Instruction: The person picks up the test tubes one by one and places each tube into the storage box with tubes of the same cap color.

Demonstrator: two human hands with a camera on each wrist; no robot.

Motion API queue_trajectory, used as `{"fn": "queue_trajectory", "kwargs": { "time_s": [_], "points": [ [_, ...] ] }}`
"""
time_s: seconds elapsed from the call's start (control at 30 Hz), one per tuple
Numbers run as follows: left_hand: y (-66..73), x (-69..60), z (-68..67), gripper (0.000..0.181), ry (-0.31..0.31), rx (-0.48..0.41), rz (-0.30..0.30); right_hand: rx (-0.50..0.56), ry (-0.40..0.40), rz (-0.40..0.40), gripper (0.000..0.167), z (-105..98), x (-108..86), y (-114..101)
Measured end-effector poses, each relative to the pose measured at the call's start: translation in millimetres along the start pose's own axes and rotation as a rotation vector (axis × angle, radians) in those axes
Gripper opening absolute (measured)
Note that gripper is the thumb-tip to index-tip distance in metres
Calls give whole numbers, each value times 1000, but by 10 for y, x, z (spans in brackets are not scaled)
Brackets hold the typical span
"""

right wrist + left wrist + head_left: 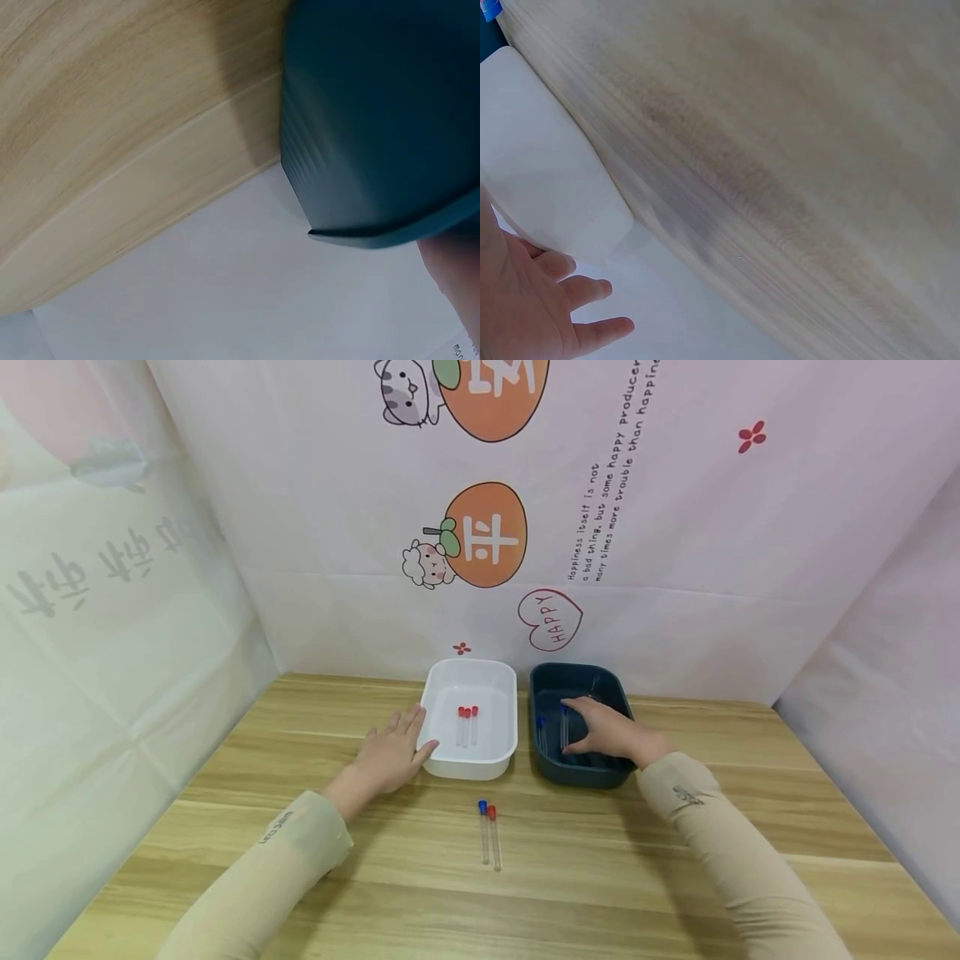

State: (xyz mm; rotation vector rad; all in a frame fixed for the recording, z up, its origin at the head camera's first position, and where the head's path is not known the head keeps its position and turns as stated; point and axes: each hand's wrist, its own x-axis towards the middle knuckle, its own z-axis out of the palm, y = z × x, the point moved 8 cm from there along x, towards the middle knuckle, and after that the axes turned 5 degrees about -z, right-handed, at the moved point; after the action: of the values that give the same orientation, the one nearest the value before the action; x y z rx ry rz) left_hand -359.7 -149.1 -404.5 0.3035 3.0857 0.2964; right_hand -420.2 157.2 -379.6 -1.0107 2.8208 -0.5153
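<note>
My left hand (390, 755) touches the left rim of the white bin (467, 770) with spread fingers; the left wrist view shows this hand (532, 304) against the bin's side (547, 157). Three red-capped tubes (468, 727) lie inside. In the dark teal bin (581, 777), my right hand (611, 732) holds a blue-capped tube (565, 728) between fingertip and thumb, one at each end. Another blue-capped tube (542, 737) lies left of it. From the right wrist, the bin's wall (367, 142) hides most of the hand (456, 281).
On the wooden table (420, 893), in front of the bins, a blue-capped tube (484, 837) and a red-capped tube (495, 842) lie side by side. A printed white cloth (337, 527) hangs behind the bins, with more cloth at both sides.
</note>
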Motion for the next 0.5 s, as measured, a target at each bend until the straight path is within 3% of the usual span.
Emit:
{"fn": "queue_trajectory", "kwargs": {
  "time_s": [0.5],
  "points": [
    [9, -17, -12, 76, -1, -4, 0, -24, -29, -2, 83, 142, 100, -2]
  ]
}}
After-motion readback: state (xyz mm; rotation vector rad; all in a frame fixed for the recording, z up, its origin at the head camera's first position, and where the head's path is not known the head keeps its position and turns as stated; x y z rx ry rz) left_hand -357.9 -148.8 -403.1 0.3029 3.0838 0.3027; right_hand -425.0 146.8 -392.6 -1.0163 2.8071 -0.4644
